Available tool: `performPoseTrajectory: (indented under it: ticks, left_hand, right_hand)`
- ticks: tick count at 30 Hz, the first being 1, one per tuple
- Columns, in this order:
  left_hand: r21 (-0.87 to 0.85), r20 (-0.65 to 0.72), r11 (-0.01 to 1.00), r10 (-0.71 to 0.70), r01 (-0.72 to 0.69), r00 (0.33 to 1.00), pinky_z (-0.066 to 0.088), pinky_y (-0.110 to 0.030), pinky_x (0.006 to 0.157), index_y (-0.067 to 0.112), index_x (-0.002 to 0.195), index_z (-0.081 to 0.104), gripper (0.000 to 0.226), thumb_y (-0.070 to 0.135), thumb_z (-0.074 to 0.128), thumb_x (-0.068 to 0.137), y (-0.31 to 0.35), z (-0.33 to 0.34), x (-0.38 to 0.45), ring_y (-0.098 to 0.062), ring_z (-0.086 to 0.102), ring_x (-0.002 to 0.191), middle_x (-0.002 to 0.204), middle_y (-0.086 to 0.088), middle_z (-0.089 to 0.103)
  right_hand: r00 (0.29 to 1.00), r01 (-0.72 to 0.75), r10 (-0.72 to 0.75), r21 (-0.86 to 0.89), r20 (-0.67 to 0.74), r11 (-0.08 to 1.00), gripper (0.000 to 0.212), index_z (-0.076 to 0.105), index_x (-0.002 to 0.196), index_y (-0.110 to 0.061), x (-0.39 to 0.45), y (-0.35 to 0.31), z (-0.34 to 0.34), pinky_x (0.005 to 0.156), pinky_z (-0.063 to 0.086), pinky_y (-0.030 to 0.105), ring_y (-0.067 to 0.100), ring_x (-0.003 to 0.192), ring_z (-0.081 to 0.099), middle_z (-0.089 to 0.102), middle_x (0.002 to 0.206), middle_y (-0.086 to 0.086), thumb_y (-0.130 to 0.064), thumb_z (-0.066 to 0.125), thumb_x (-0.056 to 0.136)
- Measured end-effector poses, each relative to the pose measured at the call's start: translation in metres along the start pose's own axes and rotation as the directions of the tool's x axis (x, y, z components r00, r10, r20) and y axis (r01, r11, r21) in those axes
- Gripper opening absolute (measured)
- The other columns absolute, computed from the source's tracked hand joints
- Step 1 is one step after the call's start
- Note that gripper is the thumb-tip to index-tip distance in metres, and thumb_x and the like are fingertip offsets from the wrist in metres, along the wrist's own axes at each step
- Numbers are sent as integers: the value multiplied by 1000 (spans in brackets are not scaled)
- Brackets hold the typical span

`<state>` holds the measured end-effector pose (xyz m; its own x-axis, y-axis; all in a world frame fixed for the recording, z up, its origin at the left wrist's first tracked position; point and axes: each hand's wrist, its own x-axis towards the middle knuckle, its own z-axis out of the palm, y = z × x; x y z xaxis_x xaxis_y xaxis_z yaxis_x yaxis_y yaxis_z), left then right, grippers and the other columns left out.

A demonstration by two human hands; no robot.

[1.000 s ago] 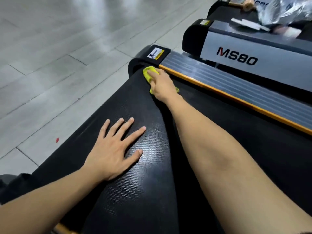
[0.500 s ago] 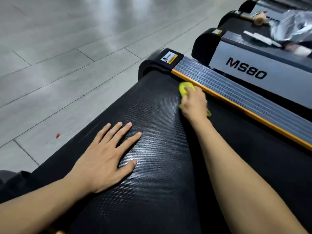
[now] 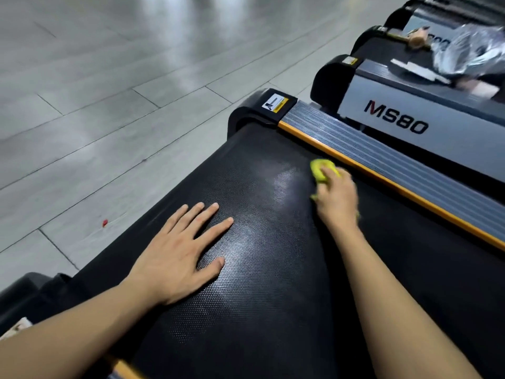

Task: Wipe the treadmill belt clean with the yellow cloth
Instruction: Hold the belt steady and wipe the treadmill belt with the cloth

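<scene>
The treadmill belt (image 3: 273,269) fills the lower middle of the frame, a black rubbery sheet with a fine dotted grain that catches a pale sheen near its centre. Along its right edge runs an orange strip (image 3: 382,176), and beside that a ribbed grey side rail (image 3: 410,160) capped by a black corner piece with a warning sticker (image 3: 274,103). The yellow cloth (image 3: 321,170) lies bunched into a small soft wad on the belt right of centre, just beside the orange strip. The right hand (image 3: 337,199) presses down on it, fingers curled over the wad and gripping it, so only its far end and a scrap at the wrist side show (the hand is blurred, and each finger is hard to make out). The left hand (image 3: 177,255) lies flat on the belt at lower left, palm down, fingers straight and spread, holding nothing. Both forearms are cut off by the bottom edge. At upper right stands a second treadmill (image 3: 396,116) marked MS80, with crumpled plastic wrap (image 3: 470,50) on it, blurred. Grey floor planks (image 3: 109,105) fill the upper left.
</scene>
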<state>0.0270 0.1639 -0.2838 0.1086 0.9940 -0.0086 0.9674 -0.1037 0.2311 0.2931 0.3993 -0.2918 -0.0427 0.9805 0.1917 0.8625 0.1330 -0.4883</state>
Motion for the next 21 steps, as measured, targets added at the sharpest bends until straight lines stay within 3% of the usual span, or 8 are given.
performPoseTrajectory:
  ticks: [3, 6, 9, 12, 14, 18, 21]
  left_hand:
    - [4, -16, 1000, -14, 14, 1000, -3, -42, 127, 47, 159, 5, 69, 70, 20, 96, 4, 2, 1, -14, -5, 157, 171, 5, 3]
    - [14, -28, 1000, -16, 16, 999, 1, -43, 127, 43, 160, 9, 70, 69, 21, 97, 4, 4, 2, -17, 1, 158, 170, 3, 8]
    - [32, -23, 999, -21, 21, 1000, 6, -44, 127, 32, 161, 16, 75, 68, 23, 96, 3, 6, 3, -18, 7, 157, 170, 2, 14]
    - [32, -26, 999, -37, 38, 999, 11, -44, 127, 26, 160, 25, 74, 64, 30, 96, 1, 5, 4, -18, 14, 156, 168, 3, 21]
    - [25, -22, 999, -27, 27, 999, 10, -43, 127, 27, 160, 26, 73, 62, 32, 96, 0, 3, 4, -17, 14, 156, 168, 4, 21]
    - [15, -17, 1000, -19, 19, 1000, 8, -41, 128, 29, 160, 22, 73, 62, 28, 96, -4, 2, 3, -15, 9, 157, 169, 5, 17]
    - [8, -19, 1000, -18, 18, 1000, 8, -41, 128, 28, 161, 21, 74, 64, 26, 96, -3, 2, 2, -15, 7, 157, 169, 5, 16]
  right_hand:
    - [986, -144, 142, -15, -89, 990, 44, 57, 135, -23, -23, 36, -26, 112, 35, 46, 34, 129, 44, 46, 144, 12, -19, 49, 92]
    - [987, -120, 116, -32, -106, 992, 42, 61, 132, -17, -15, 14, -12, 107, 37, 46, 39, 123, 47, 49, 138, 17, -16, 52, 90]
    - [996, 93, -92, -61, 13, 994, 40, 65, 123, -19, -7, -57, 25, 96, 44, 42, 40, 115, 52, 54, 133, 17, -21, 51, 85]
    - [926, 340, -335, -3, 177, 940, 43, 62, 130, -22, -5, -149, 71, 99, 43, 43, 36, 121, 48, 51, 138, 14, -18, 53, 88]
    - [898, 388, -383, 19, 215, 921, 41, 62, 130, -20, -3, -183, 85, 101, 42, 47, 35, 124, 46, 51, 139, 12, -18, 53, 90]
    - [925, 324, -326, 43, 196, 945, 49, 58, 135, -25, -20, -140, 60, 103, 41, 44, 34, 126, 46, 48, 142, 12, -19, 51, 87]
    - [984, 150, -152, 20, 97, 988, 58, 59, 134, -24, -41, -55, 17, 110, 37, 39, 35, 129, 46, 47, 146, 15, -25, 45, 77]
